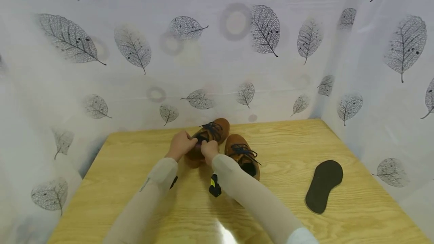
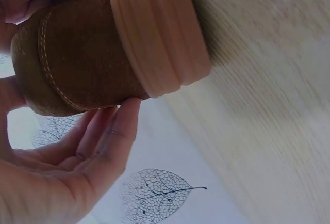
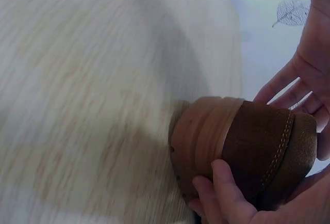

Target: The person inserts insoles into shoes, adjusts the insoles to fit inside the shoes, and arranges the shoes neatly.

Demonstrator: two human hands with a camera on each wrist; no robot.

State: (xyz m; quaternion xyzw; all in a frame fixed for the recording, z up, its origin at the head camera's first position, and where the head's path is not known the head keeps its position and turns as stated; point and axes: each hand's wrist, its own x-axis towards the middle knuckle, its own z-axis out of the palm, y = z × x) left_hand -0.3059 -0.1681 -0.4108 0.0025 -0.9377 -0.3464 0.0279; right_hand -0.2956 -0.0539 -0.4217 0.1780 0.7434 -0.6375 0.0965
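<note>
A brown lace-up shoe [image 1: 219,128] with dark laces is at the table's back edge, its toe pointing away and its heel toward me. My left hand [image 1: 182,145] grips the left side of its heel opening, thumb at the collar and fingers along the outside [image 2: 98,136]. On the other side, my right hand [image 1: 210,150] holds the collar, with fingertips against the heel and tan sole [image 3: 211,141]. The inside of the shoe is dark and partly hidden by the hands. To the right stands the matching shoe [image 1: 239,148], partly covered by my right forearm.
A dark grey insole [image 1: 323,185] lies flat on the right of the wood-grain table [image 1: 281,206]. White curtains with a leaf print [image 1: 217,63] hang behind and along both sides of the table.
</note>
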